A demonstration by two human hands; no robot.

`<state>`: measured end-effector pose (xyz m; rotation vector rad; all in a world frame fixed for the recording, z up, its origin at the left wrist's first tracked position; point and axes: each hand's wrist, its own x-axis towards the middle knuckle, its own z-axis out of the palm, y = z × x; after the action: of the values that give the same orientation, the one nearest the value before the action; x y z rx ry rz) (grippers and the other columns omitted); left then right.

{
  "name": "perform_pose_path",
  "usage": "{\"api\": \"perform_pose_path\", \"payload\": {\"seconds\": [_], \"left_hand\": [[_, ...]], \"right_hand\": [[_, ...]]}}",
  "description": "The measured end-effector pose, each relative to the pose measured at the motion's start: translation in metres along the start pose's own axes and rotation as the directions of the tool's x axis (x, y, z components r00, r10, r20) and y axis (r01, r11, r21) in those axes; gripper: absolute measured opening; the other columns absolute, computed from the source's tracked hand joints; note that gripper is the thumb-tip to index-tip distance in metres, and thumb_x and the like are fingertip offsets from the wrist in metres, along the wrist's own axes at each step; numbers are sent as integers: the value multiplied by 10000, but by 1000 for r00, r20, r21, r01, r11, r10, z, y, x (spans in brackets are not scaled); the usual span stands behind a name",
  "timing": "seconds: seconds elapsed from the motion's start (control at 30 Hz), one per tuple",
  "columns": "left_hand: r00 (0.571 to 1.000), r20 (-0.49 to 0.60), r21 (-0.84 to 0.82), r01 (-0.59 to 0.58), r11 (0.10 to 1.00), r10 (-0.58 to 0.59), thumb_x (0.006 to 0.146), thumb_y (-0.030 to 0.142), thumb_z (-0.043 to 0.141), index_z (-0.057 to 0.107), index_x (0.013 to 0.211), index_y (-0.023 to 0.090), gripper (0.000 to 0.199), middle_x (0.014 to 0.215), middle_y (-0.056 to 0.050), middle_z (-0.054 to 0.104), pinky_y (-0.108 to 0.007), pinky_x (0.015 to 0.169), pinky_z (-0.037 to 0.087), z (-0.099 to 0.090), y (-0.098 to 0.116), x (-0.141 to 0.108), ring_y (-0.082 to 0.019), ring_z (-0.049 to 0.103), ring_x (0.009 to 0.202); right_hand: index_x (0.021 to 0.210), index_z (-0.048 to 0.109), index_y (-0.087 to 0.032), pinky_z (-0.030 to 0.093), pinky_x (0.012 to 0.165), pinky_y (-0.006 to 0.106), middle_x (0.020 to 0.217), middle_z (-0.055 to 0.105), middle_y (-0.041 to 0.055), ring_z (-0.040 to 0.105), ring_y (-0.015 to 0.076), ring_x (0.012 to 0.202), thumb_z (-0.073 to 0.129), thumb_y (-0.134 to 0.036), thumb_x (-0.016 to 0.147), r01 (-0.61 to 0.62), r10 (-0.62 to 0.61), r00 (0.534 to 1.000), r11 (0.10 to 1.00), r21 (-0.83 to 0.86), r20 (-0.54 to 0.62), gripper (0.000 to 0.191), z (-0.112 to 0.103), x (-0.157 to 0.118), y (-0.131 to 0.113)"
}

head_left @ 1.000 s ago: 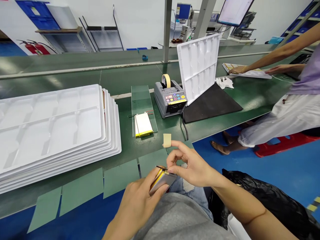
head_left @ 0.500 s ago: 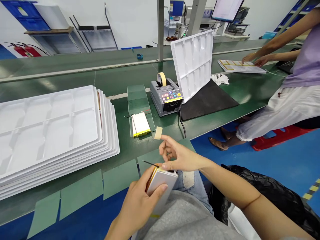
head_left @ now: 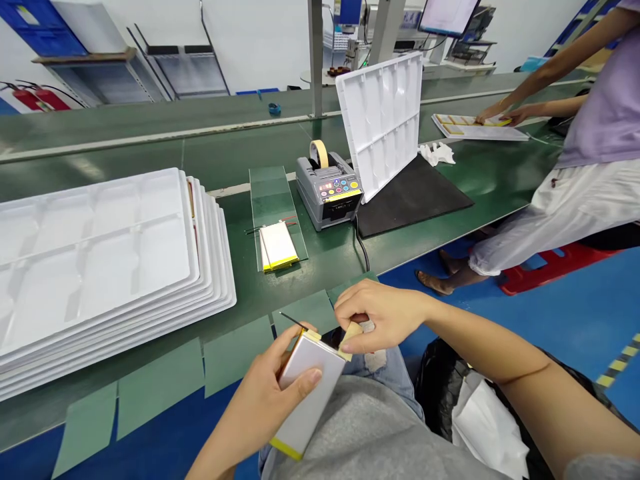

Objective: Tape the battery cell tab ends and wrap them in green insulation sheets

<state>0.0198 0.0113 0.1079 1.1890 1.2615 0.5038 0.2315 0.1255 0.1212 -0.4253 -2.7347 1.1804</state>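
Observation:
My left hand (head_left: 263, 393) grips a flat silver pouch battery (head_left: 315, 380) by its sides, tilted above my lap. A black wire (head_left: 291, 320) sticks out from its top edge, where a strip of beige tape (head_left: 314, 335) lies. My right hand (head_left: 387, 313) is closed in a pinch on a piece of beige tape (head_left: 351, 333), held against the battery's top right corner. On a glass plate (head_left: 267, 187) on the bench rest more flat batteries (head_left: 279, 243) with red and black wires. Beside them stands a grey tape dispenser (head_left: 327, 193) with a beige roll.
Stacked white trays (head_left: 100, 260) fill the bench's left side. A white tray (head_left: 383, 120) stands upright behind a black mat (head_left: 415, 200). At the right, a co-worker's hands (head_left: 503, 115) work over another tray. A black bag (head_left: 440, 380) with white scraps is by my right arm.
My right hand has moved slightly right, and the tape piece from its fingertip is now pinched at the battery's corner. The battery has tilted, showing more of its face and yellow bottom edge.

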Motion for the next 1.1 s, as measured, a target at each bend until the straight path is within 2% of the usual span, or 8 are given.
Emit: {"api": "perform_pose_path", "payload": {"seconds": [0.33,0.47,0.57,0.67,0.77,0.83,0.9,1.1], "left_hand": [[1000,19,72,-6,997,5,826,509,542,391,1207,242,489,863,-6,628,-224,631,463,-1,3,-3,-164,565,729],[998,-64,73,-20,997,25,803,513,558,414,1209,234,514,863,-12,653,-231,611,470,2,3,-2,-177,588,717],[988,-151,114,2,993,15,796,512,556,430,1215,245,513,806,2,662,-223,537,452,4,-1,-4,-169,586,637],[948,-314,204,13,979,52,797,488,552,469,1195,259,467,773,11,665,-228,532,445,7,-4,-6,-165,579,598],[879,-460,302,23,953,125,802,470,546,490,1158,279,407,719,41,653,-217,538,431,11,-2,-9,-142,549,542],[859,-479,374,13,927,181,809,455,541,489,1129,296,361,631,77,615,-202,509,403,14,1,-9,-119,486,461],[847,-468,442,-25,897,254,816,426,540,484,1105,312,315,570,102,572,-194,488,378,16,2,-9,-107,436,415],[813,-406,599,-108,793,417,841,385,539,474,1117,322,290,560,111,555,-196,467,357,18,-3,-8,-109,456,398]], "right_hand": [[597,409,-173,251,555,228,553,381,-60,359,79,547,556,-425,789,-42,46,998,996,-74,42,349,1,4,-2],[614,450,-174,246,548,233,578,440,-52,407,92,579,573,-434,763,-95,100,995,984,-148,26,324,1,4,-5],[894,550,-204,280,572,235,737,538,-28,486,122,662,602,-500,733,-190,181,981,965,-178,-64,341,3,2,-8],[1227,408,-213,347,600,261,957,546,46,528,173,769,634,-582,693,-303,246,920,940,-155,-306,688,12,-2,-10],[1074,504,-190,400,621,273,938,545,58,523,169,798,651,-486,747,-231,136,812,968,-100,-567,465,25,-6,-12],[939,566,-191,422,672,277,876,566,43,526,156,801,647,-386,788,-127,49,765,989,-75,-642,259,31,-7,-14],[893,612,-199,427,714,283,864,594,32,532,147,802,656,-325,796,-83,40,772,996,-39,-635,165,34,-6,-14],[767,651,-199,432,718,277,771,649,-5,549,130,758,649,-242,809,-72,151,863,981,179,-482,60,31,-4,-15]]}}
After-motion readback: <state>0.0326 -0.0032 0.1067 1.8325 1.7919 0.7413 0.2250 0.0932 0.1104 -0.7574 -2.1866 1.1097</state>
